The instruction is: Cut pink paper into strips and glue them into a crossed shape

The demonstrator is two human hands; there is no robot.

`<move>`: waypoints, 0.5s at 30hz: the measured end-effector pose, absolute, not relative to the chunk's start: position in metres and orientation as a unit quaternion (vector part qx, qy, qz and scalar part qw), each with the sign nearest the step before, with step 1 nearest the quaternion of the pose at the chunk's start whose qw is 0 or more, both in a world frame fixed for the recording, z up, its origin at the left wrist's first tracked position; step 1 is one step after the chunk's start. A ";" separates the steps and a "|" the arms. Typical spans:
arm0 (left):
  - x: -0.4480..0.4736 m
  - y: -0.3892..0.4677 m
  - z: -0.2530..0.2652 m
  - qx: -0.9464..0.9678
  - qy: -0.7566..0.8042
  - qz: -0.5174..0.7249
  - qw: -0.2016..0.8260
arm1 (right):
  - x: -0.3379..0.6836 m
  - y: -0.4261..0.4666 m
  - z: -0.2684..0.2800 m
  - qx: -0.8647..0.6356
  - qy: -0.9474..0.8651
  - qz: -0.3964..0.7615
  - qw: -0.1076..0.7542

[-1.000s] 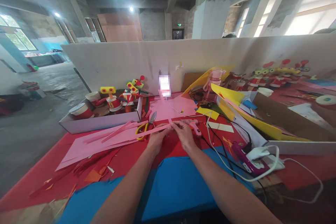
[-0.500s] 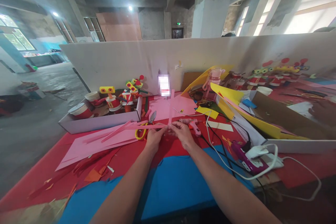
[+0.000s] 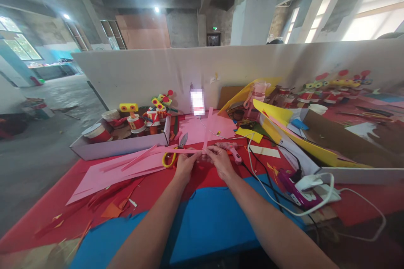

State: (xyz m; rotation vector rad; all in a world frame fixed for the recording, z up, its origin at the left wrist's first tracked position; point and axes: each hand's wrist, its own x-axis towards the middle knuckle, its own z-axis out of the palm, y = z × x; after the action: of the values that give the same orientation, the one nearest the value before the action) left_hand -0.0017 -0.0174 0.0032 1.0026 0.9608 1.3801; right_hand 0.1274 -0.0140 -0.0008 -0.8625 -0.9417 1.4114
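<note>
Two pink paper strips meet at a corner between my hands, over the red table cover. One paper strip (image 3: 183, 151) runs out to the left, pinched in the closed fingers of my left hand (image 3: 186, 166). The other strip (image 3: 207, 128) points away from me, and my right hand (image 3: 220, 160) grips its near end. My fingertips nearly touch and partly hide the joint. Scissors (image 3: 172, 155) with yellow handles lie just left of my left hand. A pink glue gun (image 3: 232, 150) rests beyond my right hand.
Pink sheets (image 3: 91, 180) lie at left. A box (image 3: 120, 150) with paper-cup figures stands behind them. A lit phone (image 3: 197, 103) leans at the back. Right are a purple glue gun (image 3: 293, 189), white and black cables, and a large box (image 3: 350, 174) with yellow sheets.
The strip pointing away from me has swung slightly to the right at its far end. Both hands stay in nearly the same place, still holding the strips.
</note>
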 end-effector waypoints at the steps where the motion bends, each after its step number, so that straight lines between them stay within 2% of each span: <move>1: -0.002 -0.017 0.003 0.425 0.407 0.583 0.559 | 0.128 -0.014 0.000 -0.369 -0.405 0.605 0.578; 15: -0.002 -0.020 0.007 0.436 0.417 0.574 0.554 | 0.130 -0.011 0.000 -0.368 -0.401 0.604 0.583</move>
State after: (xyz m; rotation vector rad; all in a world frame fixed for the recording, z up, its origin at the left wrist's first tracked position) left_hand -0.0016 -0.0196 0.0070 1.0294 0.9843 1.3575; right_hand 0.1301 -0.0110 -0.0001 -0.8592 -0.9365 1.4092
